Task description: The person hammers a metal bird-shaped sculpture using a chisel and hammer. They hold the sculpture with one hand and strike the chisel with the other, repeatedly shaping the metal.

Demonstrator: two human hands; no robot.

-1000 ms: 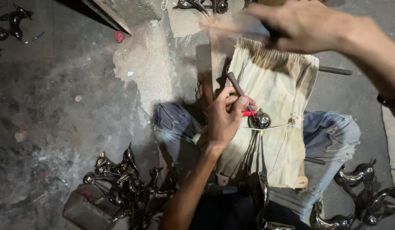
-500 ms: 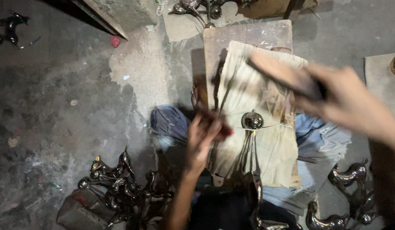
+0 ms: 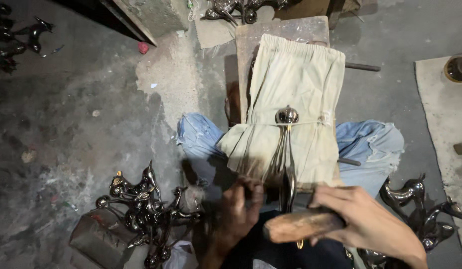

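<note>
Head view, right hand [image 3: 363,216] gripping wooden handle [image 3: 300,226], left hand [image 3: 241,206] beside

The floor [image 3: 81,124] is rough grey concrete, stained dark and scattered with small bits of debris. A paler, worn patch of cement [image 3: 176,79] spreads across the upper middle of it. At the top stands a grey concrete block with a slanted edge [image 3: 151,17], deep shadow to its left. A small red round object [image 3: 143,48] lies on the floor just beside that block. At the right edge lies a pale grey mat [image 3: 442,129], with a round brassy metal base [image 3: 458,68] resting on its upper corner. A thin dark metal rod [image 3: 361,67] lies on the floor near the mat. The light is dim and falls from above, leaving the left corners dark.
</note>
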